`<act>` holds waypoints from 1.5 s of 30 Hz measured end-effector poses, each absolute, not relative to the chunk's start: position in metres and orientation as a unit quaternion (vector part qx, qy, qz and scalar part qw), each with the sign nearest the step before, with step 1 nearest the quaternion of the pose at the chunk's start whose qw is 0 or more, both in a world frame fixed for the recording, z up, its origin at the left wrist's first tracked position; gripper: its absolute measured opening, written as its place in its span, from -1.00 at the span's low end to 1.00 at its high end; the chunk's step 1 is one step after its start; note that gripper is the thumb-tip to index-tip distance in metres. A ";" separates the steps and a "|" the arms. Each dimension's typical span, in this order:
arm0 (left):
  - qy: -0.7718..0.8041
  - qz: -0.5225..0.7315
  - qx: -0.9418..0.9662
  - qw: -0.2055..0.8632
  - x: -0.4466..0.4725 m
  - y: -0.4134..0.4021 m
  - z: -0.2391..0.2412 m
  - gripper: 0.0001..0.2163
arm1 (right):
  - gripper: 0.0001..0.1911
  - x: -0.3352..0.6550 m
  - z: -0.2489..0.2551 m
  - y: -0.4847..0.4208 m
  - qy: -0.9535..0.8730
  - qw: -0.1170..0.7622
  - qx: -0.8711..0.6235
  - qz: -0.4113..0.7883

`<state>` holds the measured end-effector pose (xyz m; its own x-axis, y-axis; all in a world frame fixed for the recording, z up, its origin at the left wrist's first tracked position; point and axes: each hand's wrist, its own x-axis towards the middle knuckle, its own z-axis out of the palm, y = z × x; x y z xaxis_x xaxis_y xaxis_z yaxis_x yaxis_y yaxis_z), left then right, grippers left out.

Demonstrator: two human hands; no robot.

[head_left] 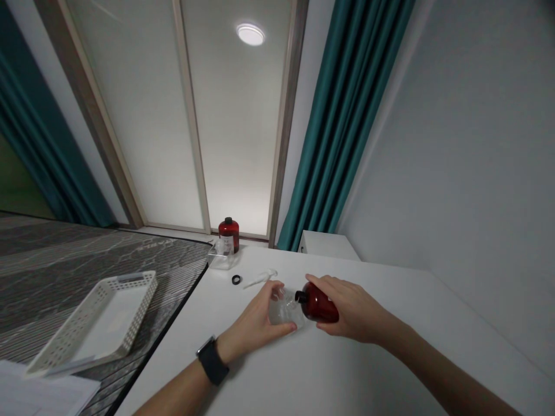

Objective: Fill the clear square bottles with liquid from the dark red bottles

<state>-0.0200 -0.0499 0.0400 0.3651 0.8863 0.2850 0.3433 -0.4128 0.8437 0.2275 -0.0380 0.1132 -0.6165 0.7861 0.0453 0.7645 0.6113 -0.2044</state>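
My right hand (353,306) grips a dark red-brown bottle (321,305), tilted on its side with its black neck pointing left. That neck is right at the top of a clear bottle (286,309), around which my left hand (262,315) curls its fingers and thumb. Whether liquid is flowing between the two cannot be made out. Just beyond my left hand lies a whitish pump head with a tube (261,278). A small black ring-shaped cap (236,279) rests to the left of it.
At the white table's (347,370) far left corner stand a second red-brown bottle (229,231) with a black cap and a clear box (221,261). Left of the table are a white perforated basket (143,309) and papers (47,390). A white cabinet (329,245) stands behind.
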 end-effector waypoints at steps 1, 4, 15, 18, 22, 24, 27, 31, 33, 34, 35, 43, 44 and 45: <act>0.412 0.385 0.746 0.354 -0.020 -0.050 0.040 -0.45 | -0.12 0.227 0.114 -0.038 -0.895 0.063 -0.433 0.083; 0.411 0.388 0.744 0.357 -0.020 -0.050 0.039 -0.44 | -0.11 0.227 0.117 -0.038 -0.894 0.056 -0.435 0.086; 0.414 0.399 0.736 0.357 -0.019 -0.051 0.037 -0.41 | -0.15 0.226 0.127 -0.034 -0.903 0.051 -0.418 0.083; 0.412 0.405 0.735 0.354 -0.019 -0.051 0.035 -0.41 | -0.14 0.225 0.130 -0.035 -0.904 0.041 -0.419 0.082; 0.416 0.412 0.733 0.348 -0.018 -0.051 0.033 -0.41 | -0.12 0.224 0.133 -0.034 -0.904 0.032 -0.417 0.083; 0.415 0.414 0.732 0.348 -0.018 -0.051 0.033 -0.42 | -0.12 0.224 0.135 -0.034 -0.905 0.031 -0.415 0.083; 0.416 0.412 0.729 0.356 -0.018 -0.052 0.034 -0.43 | -0.14 0.224 0.137 -0.032 -0.909 0.027 -0.407 0.088; 0.414 0.411 0.727 0.361 -0.017 -0.053 0.037 -0.42 | -0.14 0.226 0.138 -0.028 -0.914 0.024 -0.393 0.097; 0.412 0.413 0.726 0.364 -0.017 -0.053 0.037 -0.43 | -0.14 0.226 0.138 -0.027 -0.915 0.023 -0.391 0.098; 0.412 0.414 0.725 0.364 -0.016 -0.053 0.037 -0.43 | -0.14 0.226 0.138 -0.026 -0.915 0.023 -0.390 0.098; 0.413 0.416 0.724 0.364 -0.016 -0.053 0.037 -0.44 | -0.14 0.226 0.139 -0.025 -0.916 0.022 -0.389 0.098; 0.422 0.429 0.715 0.357 -0.016 -0.053 0.031 -0.43 | -0.14 0.225 0.141 -0.022 -0.919 0.021 -0.381 0.096; 0.422 0.430 0.714 0.357 -0.016 -0.053 0.031 -0.42 | -0.14 0.224 0.142 -0.022 -0.920 0.019 -0.381 0.095; 0.423 0.431 0.712 0.358 -0.016 -0.053 0.031 -0.42 | -0.14 0.224 0.142 -0.022 -0.920 0.017 -0.380 0.095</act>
<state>-0.0159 -0.0527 0.0307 0.2714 0.9108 0.3112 0.2939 -0.3863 0.8743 0.2241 -0.0222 0.1425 -0.7102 0.7028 -0.0403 0.6963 0.6929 -0.1873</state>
